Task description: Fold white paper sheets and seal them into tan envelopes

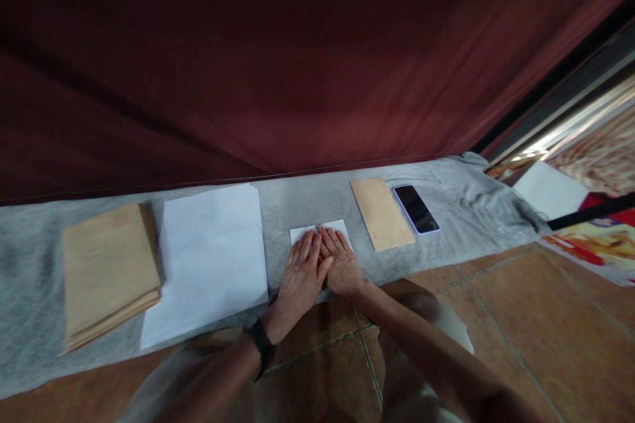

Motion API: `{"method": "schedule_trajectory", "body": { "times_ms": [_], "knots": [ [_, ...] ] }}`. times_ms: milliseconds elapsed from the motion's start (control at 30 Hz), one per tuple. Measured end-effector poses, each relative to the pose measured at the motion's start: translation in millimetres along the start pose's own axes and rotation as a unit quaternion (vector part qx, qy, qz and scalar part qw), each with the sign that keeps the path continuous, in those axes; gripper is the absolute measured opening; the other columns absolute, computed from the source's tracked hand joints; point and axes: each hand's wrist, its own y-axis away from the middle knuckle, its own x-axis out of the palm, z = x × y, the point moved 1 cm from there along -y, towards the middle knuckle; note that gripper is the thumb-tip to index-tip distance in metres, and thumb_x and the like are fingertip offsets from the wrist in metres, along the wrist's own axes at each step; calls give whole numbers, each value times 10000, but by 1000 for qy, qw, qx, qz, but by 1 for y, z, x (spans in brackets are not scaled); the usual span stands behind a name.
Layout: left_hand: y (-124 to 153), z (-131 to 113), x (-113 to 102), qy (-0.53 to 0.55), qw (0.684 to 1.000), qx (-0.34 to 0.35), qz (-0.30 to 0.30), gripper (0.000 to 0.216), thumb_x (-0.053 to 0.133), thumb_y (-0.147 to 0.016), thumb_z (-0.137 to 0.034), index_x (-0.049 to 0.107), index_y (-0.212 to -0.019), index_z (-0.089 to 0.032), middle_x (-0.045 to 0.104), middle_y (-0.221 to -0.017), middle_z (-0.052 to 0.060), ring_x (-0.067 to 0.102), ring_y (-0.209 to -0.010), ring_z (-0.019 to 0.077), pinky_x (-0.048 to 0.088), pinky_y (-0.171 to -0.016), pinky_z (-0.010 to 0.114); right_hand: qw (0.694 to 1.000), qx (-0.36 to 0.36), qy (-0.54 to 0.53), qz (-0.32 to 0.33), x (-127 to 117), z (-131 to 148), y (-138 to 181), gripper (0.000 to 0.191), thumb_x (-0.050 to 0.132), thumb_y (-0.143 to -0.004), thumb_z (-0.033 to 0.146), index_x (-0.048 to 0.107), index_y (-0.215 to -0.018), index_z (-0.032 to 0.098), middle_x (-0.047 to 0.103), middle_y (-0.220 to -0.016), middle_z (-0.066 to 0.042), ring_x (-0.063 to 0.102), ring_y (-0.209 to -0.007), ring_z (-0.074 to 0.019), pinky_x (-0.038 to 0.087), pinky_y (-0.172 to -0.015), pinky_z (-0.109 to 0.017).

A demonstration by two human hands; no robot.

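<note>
You're pressing the folded paper (300, 233) flat on the cloth (307, 201), between the white sheets (211, 258) and the envelope (381, 213). Your left hand (300, 275) and right hand (343, 266) lie open, palms down, touching. The paper's long axis runs left to right. A next move likely calls for keeping one hand pinning it.

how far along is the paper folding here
Done: one white sheet already lies folded small on the grey cloth. In hand: left hand and right hand press flat on it. Left: the single brown envelope lies apart beside it, and the stack of white sheets and stack of brown envelopes sit untouched.
</note>
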Motion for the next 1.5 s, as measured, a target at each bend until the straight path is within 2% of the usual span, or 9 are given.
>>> {"method": "schedule_trajectory", "body": {
  "times_ms": [167, 267, 400, 500, 667, 867, 1000, 1233, 1500],
  "knots": [
    [10, -2, 10, -43, 999, -6, -11, 662, 330, -1023, -445, 273, -1576, -84, 358, -1610, 198, 276, -1524, 298, 274, -1235, 513, 1000, 5, 1, -22, 6, -2, 1, 562, 375, -1022, 237, 335, -1568, 107, 307, -1637, -128, 261, -1526, -254, 222, -1251, -479],
    [10, 3, 10, -54, 998, -19, -21, 617, 305, -1030, -383, 288, -1574, -94, 357, -1611, 189, 261, -1530, 287, 278, -1232, 512, 999, 20, -11, -33, 8, -2, 0, 556, 381, -1029, 259, 345, -1567, 122, 333, -1627, -120, 278, -1521, -243, 233, -1247, -464],
    [10, 8, 10, -68, 997, -26, -31, 591, 308, -1013, -298, 329, -1548, -48, 374, -1595, 210, 257, -1529, 297, 283, -1227, 517, 998, 51, -14, -43, 6, -3, -1, 526, 367, -1046, 278, 391, -1544, 111, 370, -1609, -136, 295, -1515, -247, 255, -1232, -452],
    [11, 11, 9, -82, 996, -19, -31, 608, 353, -994, -306, 332, -1547, -52, 372, -1593, 218, 263, -1525, 313, 293, -1218, 535, 996, 68, -10, -48, 3, -7, 1, 519, 380, -1053, 311, 405, -1537, 127, 371, -1607, -147, 298, -1513, -265, 269, -1219, -471],
    [10, 20, 2, -95, 995, 29, 15, 663, 454, -971, -445, 386, -1524, -87, 367, -1598, 216, 292, -1514, 334, 302, -1212, 546, 995, 89, -3, -48, 0, -13, 3, 533, 396, -1055, 350, 400, -1540, 130, 350, -1614, -163, 295, -1514, -281, 281, -1210, -495],
    [6, 32, -5, -103, 991, 61, 58, 619, 473, -972, -417, 421, -1509, -113, 371, -1602, 196, 317, -1505, 318, 356, -1191, 526, 994, 98, -6, -47, -5, -13, 2, 529, 393, -1057, 366, 424, -1527, 123, 356, -1609, -171, 323, -1501, -294, 283, -1211, -511],
    [6, 28, -6, -107, 991, 63, 50, 589, 429, -982, -368, 421, -1511, -109, 374, -1602, 187, 309, -1510, 303, 326, -1211, 516, 994, 93, -9, -51, -9, -8, -1, 532, 380, -1058, 360, 430, -1521, 102, 370, -1603, -168, 321, -1502, -292, 262, -1227, -508],
    [9, 21, -3, -101, 993, 51, 23, 598, 349, -961, -229, 371, -1539, -78, 394, -1590, 180, 289, -1518, 277, 283, -1237, 501, 998, 39, -24, -35, -4, 2, -2, 492, 365, -1069, 379, 472, -1507, 181, 382, -1607, -113, 355, -1487, -254, 274, -1232, -465],
    [9, 22, 4, -92, 996, 1, -15, 612, 359, -964, -258, 351, -1534, -34, 360, -1596, 219, 259, -1526, 312, 298, -1217, 543, 997, 60, -14, -56, 1, -3, 0, 495, 461, -1039, 383, 478, -1504, 216, 340, -1627, -128, 332, -1496, -280, 307, -1204, -479]
  ]
}}
